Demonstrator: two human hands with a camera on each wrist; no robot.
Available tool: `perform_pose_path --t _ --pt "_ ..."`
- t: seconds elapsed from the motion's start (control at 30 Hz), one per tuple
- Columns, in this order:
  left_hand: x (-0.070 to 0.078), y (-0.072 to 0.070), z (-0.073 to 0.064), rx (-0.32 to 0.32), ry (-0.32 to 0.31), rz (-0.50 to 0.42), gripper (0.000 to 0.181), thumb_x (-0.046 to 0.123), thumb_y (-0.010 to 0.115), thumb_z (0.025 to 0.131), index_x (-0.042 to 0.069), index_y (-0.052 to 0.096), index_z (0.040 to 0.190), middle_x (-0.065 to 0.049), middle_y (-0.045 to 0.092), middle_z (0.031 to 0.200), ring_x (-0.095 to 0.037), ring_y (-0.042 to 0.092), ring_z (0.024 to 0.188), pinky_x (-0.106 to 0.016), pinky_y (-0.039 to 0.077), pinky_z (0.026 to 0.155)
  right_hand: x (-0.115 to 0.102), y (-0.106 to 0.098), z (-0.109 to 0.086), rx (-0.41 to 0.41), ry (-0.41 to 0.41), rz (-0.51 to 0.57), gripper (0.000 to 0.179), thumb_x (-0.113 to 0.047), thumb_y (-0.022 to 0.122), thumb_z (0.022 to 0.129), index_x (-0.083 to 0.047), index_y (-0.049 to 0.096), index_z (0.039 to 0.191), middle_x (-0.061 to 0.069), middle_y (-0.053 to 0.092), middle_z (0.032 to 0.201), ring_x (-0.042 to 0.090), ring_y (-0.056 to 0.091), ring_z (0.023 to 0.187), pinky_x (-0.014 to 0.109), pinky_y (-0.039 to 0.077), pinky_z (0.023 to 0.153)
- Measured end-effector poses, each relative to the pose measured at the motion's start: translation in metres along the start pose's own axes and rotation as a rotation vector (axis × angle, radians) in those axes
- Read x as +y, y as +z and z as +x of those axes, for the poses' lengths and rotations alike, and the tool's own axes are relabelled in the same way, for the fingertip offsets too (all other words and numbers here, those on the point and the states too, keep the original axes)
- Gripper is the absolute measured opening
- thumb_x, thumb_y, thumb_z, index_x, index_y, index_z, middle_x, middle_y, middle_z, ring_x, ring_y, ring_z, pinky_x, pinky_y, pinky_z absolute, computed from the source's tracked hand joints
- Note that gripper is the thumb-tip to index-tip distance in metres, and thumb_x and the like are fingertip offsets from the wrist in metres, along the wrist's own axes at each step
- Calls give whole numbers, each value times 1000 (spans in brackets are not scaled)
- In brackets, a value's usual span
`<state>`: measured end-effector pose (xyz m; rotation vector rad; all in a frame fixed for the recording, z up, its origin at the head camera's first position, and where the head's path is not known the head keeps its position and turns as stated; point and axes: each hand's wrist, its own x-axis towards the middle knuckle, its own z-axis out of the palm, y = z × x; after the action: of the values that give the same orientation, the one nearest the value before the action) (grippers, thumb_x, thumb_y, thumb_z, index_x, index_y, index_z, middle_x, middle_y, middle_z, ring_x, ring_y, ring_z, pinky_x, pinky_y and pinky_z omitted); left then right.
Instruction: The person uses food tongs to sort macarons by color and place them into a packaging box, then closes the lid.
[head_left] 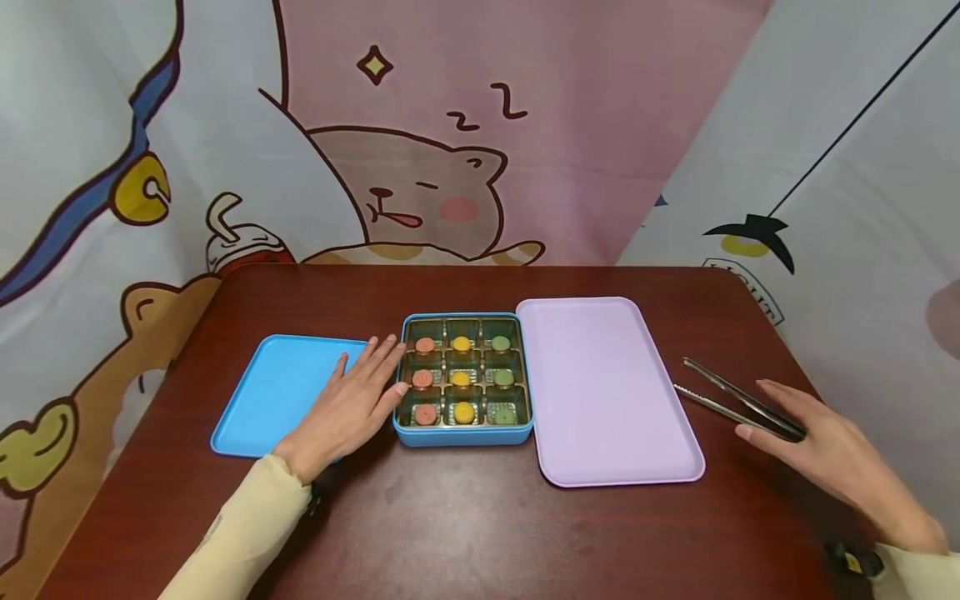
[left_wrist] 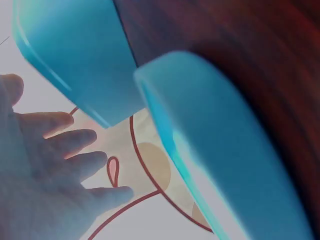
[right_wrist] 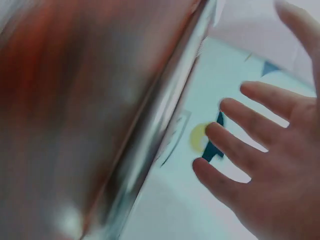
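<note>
My left hand [head_left: 348, 412] is spread over the right edge of a flat blue tray or lid [head_left: 273, 400], its fingertips and thumb right at the left side of a blue box [head_left: 465, 437]. The box's gold divided insert bears small round pieces, one per compartment: an orange-pink column [head_left: 424, 379], a yellow column [head_left: 461, 379] and a green column [head_left: 503, 378]. In the left wrist view the left fingers [left_wrist: 82, 167] are straight and apart. To the right, metal tongs [head_left: 783, 424] lie with arms apart beside my right hand [head_left: 843, 462], whose extended fingers and thumb flank their closed end.
A pale purple tray [head_left: 607, 392] lies just right of the box, its right edge close to the tips of the tongs. All of it stands on a dark reddish-brown table [head_left: 465, 525]. A cartoon-printed cloth [head_left: 585, 125] hangs behind the table.
</note>
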<state>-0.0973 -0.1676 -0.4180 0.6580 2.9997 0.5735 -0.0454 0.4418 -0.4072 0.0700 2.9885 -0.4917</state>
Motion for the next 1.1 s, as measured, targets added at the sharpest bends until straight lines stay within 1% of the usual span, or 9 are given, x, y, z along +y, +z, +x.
perform_pose_path --t 0.13,0.23,0.3,0.4,0.5,0.63,0.77,0.97,1.1 --pt "0 -6 -9 105 16 11 63 46 46 110 8 40 160 -14 37 164 -34 26 155 -65 17 121 -30 -1 -7 122 -115 76 89 -47 73 94 -8 32 163 28 33 162 58 32 139 83 26 97" --pt "-2 -12 -18 173 21 7 61 41 54 107 6 46 156 -15 45 159 -35 34 152 -64 21 120 -56 -2 -9 165 -198 124 85 -42 76 94 -15 35 164 20 33 165 53 31 145 81 25 99" --pt "-5 -16 -24 212 27 14 59 38 57 106 5 48 155 -16 47 157 -36 37 150 -63 24 119 -75 -1 -7 188 -246 141 85 -40 79 92 -16 39 162 17 34 165 49 32 146 80 27 101" --pt "-14 -24 -33 264 34 36 60 34 62 103 4 49 154 -17 48 155 -38 39 147 -64 26 118 -104 4 -3 205 -330 140 84 -39 82 88 -14 44 159 14 37 164 44 35 147 77 31 103" --pt "-25 -33 -42 290 31 53 64 32 64 101 3 46 155 -18 46 157 -41 37 147 -64 26 118 -129 11 1 205 -427 112 85 -42 84 85 -11 49 156 14 41 162 41 38 147 74 34 105" --pt "-41 -43 -54 299 -2 87 71 33 67 99 3 40 158 -20 42 159 -42 35 148 -64 25 119 -153 22 6 201 -563 54 86 -45 85 83 -8 52 153 13 43 161 39 43 145 69 39 104" --pt "-59 -48 -68 278 -58 131 79 38 69 97 1 37 159 -22 37 162 -43 29 151 -64 21 120 -173 31 5 195 -666 3 85 -50 83 84 -7 54 151 8 42 163 34 40 148 65 41 104" --pt "-85 -52 -88 216 -148 141 87 44 68 97 0 30 161 -23 23 168 -44 15 156 -65 7 122 -199 44 5 183 -789 -49 86 -61 75 88 -8 53 152 6 39 165 32 38 150 57 38 110" --pt "-105 -56 -93 197 -203 140 90 47 66 98 -2 26 162 -26 21 167 -46 11 156 -71 6 119 -213 52 7 153 -832 -69 88 -65 70 90 -8 51 154 7 37 165 31 36 151 56 37 112"
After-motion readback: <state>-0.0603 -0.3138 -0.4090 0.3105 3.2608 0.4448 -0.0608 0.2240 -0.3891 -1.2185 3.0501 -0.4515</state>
